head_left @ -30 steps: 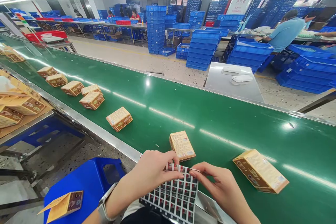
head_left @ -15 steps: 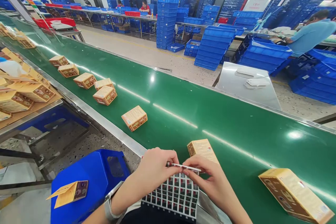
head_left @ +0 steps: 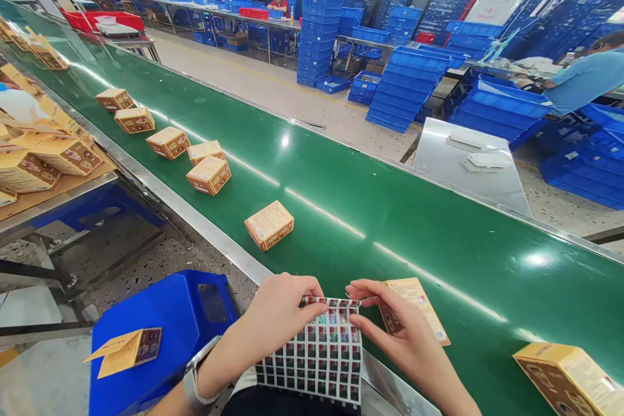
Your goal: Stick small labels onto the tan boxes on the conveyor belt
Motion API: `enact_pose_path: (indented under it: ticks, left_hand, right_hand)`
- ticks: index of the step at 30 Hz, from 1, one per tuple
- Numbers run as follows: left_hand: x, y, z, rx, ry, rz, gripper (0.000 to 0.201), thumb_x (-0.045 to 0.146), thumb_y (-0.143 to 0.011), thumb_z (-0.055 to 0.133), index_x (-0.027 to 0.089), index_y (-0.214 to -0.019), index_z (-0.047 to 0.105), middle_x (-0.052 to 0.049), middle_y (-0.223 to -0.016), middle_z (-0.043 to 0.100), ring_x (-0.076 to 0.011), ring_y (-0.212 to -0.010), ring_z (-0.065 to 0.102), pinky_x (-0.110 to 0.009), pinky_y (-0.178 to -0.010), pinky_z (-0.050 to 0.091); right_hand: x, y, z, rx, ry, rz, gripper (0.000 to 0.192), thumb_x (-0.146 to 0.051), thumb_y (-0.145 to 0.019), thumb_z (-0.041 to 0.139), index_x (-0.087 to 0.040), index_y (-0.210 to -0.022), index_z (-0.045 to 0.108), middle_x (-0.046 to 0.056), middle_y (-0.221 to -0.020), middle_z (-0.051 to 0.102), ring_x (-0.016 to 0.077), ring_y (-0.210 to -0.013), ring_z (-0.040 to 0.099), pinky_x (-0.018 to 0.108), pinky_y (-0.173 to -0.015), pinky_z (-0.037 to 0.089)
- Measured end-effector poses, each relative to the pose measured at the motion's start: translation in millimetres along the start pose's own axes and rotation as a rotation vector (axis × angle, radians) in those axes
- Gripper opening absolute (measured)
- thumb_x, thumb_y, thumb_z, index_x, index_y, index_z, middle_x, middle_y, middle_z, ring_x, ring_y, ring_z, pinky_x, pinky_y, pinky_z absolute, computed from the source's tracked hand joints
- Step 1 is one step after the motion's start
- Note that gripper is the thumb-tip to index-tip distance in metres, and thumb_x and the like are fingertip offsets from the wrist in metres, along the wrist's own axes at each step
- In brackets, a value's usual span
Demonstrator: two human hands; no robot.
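My left hand (head_left: 287, 309) pinches the top edge of a sheet of small stickers (head_left: 312, 357), laid out in rows of dark red-and-black squares with white gaps and some shiny reflections near the top. My right hand (head_left: 402, 331) is at the sheet's upper right corner, thumb and forefinger apart on either side of it. Whether a fingertip touches the corner I cannot tell. Just behind the right hand, partly covered by it, lies a tan and brown carton (head_left: 424, 302) on the green conveyor belt (head_left: 331, 240).
More cartons ride the belt, one (head_left: 270, 225) left of my hands and another (head_left: 570, 377) at the lower right. An open-flapped carton (head_left: 129, 351) rests on a blue plastic stool (head_left: 175, 312). Cartons crowd a side table (head_left: 104, 172). Blue crates (head_left: 409, 88) stand beyond the belt.
The cartons on the belt have shifted rightward. The sheet's top edge, earlier folded over between both hands, now lies flatter, and my right thumb and forefinger have spread apart.
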State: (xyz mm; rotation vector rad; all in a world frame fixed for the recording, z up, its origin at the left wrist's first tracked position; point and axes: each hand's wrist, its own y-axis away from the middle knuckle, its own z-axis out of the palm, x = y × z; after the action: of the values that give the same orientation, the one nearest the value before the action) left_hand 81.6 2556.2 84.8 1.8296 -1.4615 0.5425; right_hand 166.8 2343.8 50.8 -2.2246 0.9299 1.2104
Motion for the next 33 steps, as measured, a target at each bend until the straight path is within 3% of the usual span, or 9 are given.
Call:
enact_pose_path:
  ticks: [4,7,13,16,19,22,24,27,33]
  left_hand:
    - [-7.9,-0.3,1.8,0.022,-0.022,0.022,0.015,0.032,-0.086,0.063,0.023,-0.078,0.073,0.005,-0.061,0.065,-0.0135,-0.056,0.058,-0.023,-0.053,0.033]
    - [-11.7,-0.5,3.0,0.042,-0.033,0.045,0.016,0.032,-0.086,0.063,0.023,-0.078,0.072,0.005,-0.059,0.063,-0.0128,-0.053,0.056,-0.023,-0.051,0.031]
    - [-14.6,-2.2,5.1,0.037,-0.023,0.027,0.016,0.032,-0.085,0.064,0.023,-0.076,0.072,0.005,-0.058,0.064,-0.0122,-0.052,0.056,-0.022,-0.05,0.031]
    - [-24.7,-0.7,-4.4,0.056,-0.003,0.003,0.015,0.032,-0.086,0.064,0.023,-0.078,0.073,0.003,-0.065,0.069,-0.0141,-0.06,0.062,-0.022,-0.054,0.038]
    - [-52.6,-0.6,-22.3,0.148,0.023,0.084,0.013,0.026,-0.084,0.067,0.021,-0.074,0.073,-0.005,-0.108,0.076,-0.0241,-0.105,0.066,-0.028,-0.072,0.052]
    - [-88.3,-5.9,-36.1,0.179,0.057,0.198,0.016,0.026,-0.085,0.068,0.02,-0.072,0.074,-0.004,-0.156,0.043,-0.0345,-0.147,0.03,-0.042,-0.088,0.055]
    - [-104.6,-10.5,-36.8,0.112,0.061,0.25,0.012,0.028,-0.083,0.071,0.021,-0.076,0.077,-0.004,-0.159,0.038,-0.0355,-0.15,0.026,-0.051,-0.1,0.05]
    - [-107.3,-12.6,-24.7,0.029,0.056,0.321,0.001,0.024,-0.078,0.077,0.024,-0.078,0.079,-0.005,-0.151,0.05,-0.0322,-0.147,0.033,-0.055,-0.111,0.041]
    - [-82.4,-3.1,8.1,0.02,0.008,0.388,0.011,0.013,-0.073,0.08,0.023,-0.072,0.077,0.0,-0.152,0.049,-0.0303,-0.138,0.044,-0.046,-0.095,0.056]
  right_hand:
    - [0.6,1.5,-9.1,0.059,0.162,-0.119,0.01,-0.033,-0.093,0.062,-0.029,-0.097,0.069,0.006,-0.113,0.072,0.0247,-0.103,0.068,0.04,-0.089,0.055]
    - [0.0,-0.3,-3.9,0.061,0.24,-0.199,0.01,-0.031,-0.093,0.06,-0.028,-0.089,0.069,0.007,-0.111,0.072,0.0265,-0.103,0.068,0.043,-0.089,0.055]
    - [-3.5,2.6,5.5,0.06,0.243,-0.202,0.008,-0.026,-0.094,0.059,-0.027,-0.089,0.065,0.006,-0.115,0.071,0.0272,-0.113,0.063,0.045,-0.096,0.052]
    - [1.1,4.4,6.0,0.031,0.086,-0.083,0.01,-0.03,-0.094,0.059,-0.027,-0.087,0.065,0.007,-0.121,0.068,0.0275,-0.121,0.059,0.045,-0.101,0.049]
    - [17.4,-4.0,17.5,0.154,-0.263,0.103,0.016,-0.04,-0.094,0.06,-0.026,-0.089,0.067,0.007,-0.126,0.066,0.0264,-0.12,0.06,0.043,-0.101,0.05]
    - [35.9,-27.1,42.8,0.265,-0.652,0.218,0.025,-0.048,-0.092,0.062,-0.025,-0.099,0.07,0.009,-0.133,0.063,0.0278,-0.125,0.059,0.045,-0.103,0.049]
    - [42.0,-48.1,61.6,0.281,-0.822,0.248,0.031,-0.05,-0.089,0.065,-0.025,-0.104,0.072,0.009,-0.137,0.062,0.0292,-0.129,0.055,0.047,-0.107,0.046]
    - [41.2,-78.6,82.9,0.321,-0.94,0.254,0.033,-0.05,-0.084,0.07,-0.024,-0.104,0.074,0.009,-0.139,0.061,0.029,-0.133,0.052,0.048,-0.111,0.043]
    - [40.1,-98.3,102.2,0.464,-0.957,0.399,0.051,-0.05,-0.075,0.077,-0.018,-0.113,0.071,0.012,-0.132,0.065,0.0286,-0.122,0.061,0.043,-0.101,0.052]
